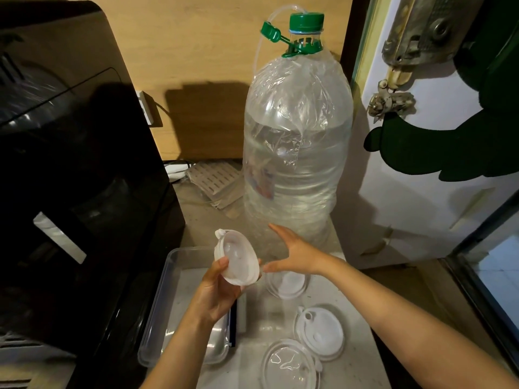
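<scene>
To your far left the black appliance (70, 164) stands close against the clear tray (168, 299), so anything that drops on that side could slide into the gap between them.

Your left hand (222, 290) is curled around the white plastic lid (238, 259), holding it tilted above the tray's right edge. The grip looks to sit on the lower rim only, with the thumb on the near side. If you twist or press on the far side, the lid could pivot out and fall into the tray or onto the tabletop (342, 299).

Your right hand (297, 254) is open with its fingers spread and straight. Its thumb points at the lid's rim, and I cannot tell whether it touches. The clear cup (286, 282) sits directly under that hand. It is light and probably empty, so lowering the palm or wrist could tip it or push it away.

The large water bottle (297, 150) stands just behind your right fingers, wrapped in loose plastic film. A fingertip could snag in the film and tug it as you draw back.

Farther right, your right forearm passes over the white spouted lid (320, 332) and the clear lid (289, 363). A low sweep of that arm could drag either one toward the tabletop's edge.
</scene>
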A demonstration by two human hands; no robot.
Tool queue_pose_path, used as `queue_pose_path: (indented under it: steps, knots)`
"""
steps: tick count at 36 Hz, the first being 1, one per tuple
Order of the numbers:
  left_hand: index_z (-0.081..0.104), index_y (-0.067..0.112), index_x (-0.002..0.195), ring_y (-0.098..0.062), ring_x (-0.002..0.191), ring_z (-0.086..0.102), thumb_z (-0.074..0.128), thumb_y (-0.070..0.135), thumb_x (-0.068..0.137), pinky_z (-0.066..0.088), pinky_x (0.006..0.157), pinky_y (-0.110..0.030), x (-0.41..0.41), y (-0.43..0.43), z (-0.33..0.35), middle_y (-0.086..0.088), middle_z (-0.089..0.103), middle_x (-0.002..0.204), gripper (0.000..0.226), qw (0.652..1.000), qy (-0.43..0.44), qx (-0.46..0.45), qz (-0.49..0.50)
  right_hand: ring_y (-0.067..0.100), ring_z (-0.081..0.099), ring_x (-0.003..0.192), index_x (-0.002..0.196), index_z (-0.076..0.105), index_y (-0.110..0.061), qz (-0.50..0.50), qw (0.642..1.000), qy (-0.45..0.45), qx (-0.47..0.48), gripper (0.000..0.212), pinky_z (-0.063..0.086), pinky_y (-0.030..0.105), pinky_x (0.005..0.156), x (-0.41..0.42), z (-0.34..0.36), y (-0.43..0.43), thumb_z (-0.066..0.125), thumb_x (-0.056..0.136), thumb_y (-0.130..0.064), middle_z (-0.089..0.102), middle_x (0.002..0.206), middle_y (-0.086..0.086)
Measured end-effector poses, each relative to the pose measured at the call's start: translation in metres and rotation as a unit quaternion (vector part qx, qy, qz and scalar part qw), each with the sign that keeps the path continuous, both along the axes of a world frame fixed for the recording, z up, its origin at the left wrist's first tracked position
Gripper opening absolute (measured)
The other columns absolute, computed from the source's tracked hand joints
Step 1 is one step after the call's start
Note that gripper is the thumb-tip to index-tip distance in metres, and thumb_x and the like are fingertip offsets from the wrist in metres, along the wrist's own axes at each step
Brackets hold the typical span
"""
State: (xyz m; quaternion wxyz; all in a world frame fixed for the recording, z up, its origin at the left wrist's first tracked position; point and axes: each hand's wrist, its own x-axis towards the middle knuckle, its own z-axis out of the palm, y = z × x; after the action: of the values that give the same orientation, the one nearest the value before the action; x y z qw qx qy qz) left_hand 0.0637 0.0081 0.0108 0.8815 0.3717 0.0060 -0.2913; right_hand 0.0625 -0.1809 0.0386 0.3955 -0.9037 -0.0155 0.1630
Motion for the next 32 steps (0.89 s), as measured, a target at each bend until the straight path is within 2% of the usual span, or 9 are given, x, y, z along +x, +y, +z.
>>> queue_pose_path:
  steps: [5,10,12,19,26,29,32]
  knots:
    - [0.054,0.015,0.108,-0.031,0.08,0.071,0.093,0.033,0.016,0.058,0.07,-0.042,-0.001,0.004,-0.003,-0.012,0.074,0.084,0.101,1.0,0.006,0.002,0.003,0.024,0.017,0.142,0.146,0.006,-0.016,-0.007,0.994,0.04,-0.102,0.106,0.023,0.034,0.114,0.001,-0.024,-0.006,0.074,0.069,-0.042,0.013,0.156,0.007]
    - [0.052,0.015,0.112,-0.032,0.084,0.07,0.093,0.032,0.016,0.059,0.069,-0.042,-0.001,0.005,-0.005,-0.015,0.069,0.094,0.106,1.0,0.014,0.01,0.005,0.028,0.025,0.138,0.143,0.015,-0.015,-0.014,0.983,0.05,-0.174,0.107,0.032,0.041,0.11,-0.006,-0.045,-0.001,0.076,0.062,-0.047,0.023,0.152,0.008]
    - [0.052,0.014,0.113,-0.033,0.084,0.07,0.093,0.032,0.016,0.06,0.067,-0.041,-0.001,0.005,-0.005,-0.016,0.067,0.096,0.107,1.0,0.017,0.009,0.004,0.028,0.029,0.135,0.14,0.02,-0.013,-0.017,0.98,0.045,-0.194,0.105,0.034,0.04,0.107,-0.008,-0.053,0.001,0.077,0.06,-0.049,0.03,0.147,0.009]
    - [0.048,0.016,0.116,-0.036,0.098,0.058,0.092,0.033,0.017,0.057,0.073,-0.041,-0.002,0.006,-0.007,-0.016,0.058,0.105,0.11,0.999,0.032,0.018,0.001,0.026,0.029,0.133,0.135,0.026,-0.012,-0.057,0.975,0.032,-0.212,0.099,0.034,0.035,0.102,-0.01,-0.065,0.007,0.078,0.059,-0.048,0.034,0.142,0.006]
    - [0.049,0.014,0.117,-0.035,0.096,0.061,0.092,0.034,0.018,0.057,0.075,-0.04,-0.001,0.006,-0.01,-0.017,0.061,0.102,0.111,0.999,0.041,0.025,0.0,0.027,0.028,0.133,0.136,0.023,-0.01,-0.071,0.973,0.045,-0.216,0.098,0.036,0.036,0.102,-0.011,-0.075,0.013,0.077,0.062,-0.045,0.031,0.144,0.008]
    - [0.043,0.015,0.124,-0.036,0.106,0.052,0.092,0.035,0.018,0.056,0.076,-0.04,-0.002,0.005,-0.01,-0.017,0.055,0.109,0.118,0.998,0.044,0.037,0.0,0.027,0.029,0.132,0.135,0.026,-0.011,-0.076,0.973,0.041,-0.214,0.094,0.036,0.035,0.101,-0.011,-0.076,0.015,0.076,0.063,-0.044,0.033,0.142,0.008]
    - [0.046,0.017,0.12,-0.036,0.106,0.052,0.092,0.035,0.018,0.056,0.077,-0.041,-0.002,0.005,-0.011,-0.017,0.055,0.108,0.113,0.998,0.046,0.034,0.0,0.027,0.03,0.13,0.133,0.027,-0.01,-0.077,0.972,0.04,-0.217,0.09,0.037,0.035,0.099,-0.01,-0.077,0.015,0.074,0.065,-0.043,0.035,0.14,0.009]
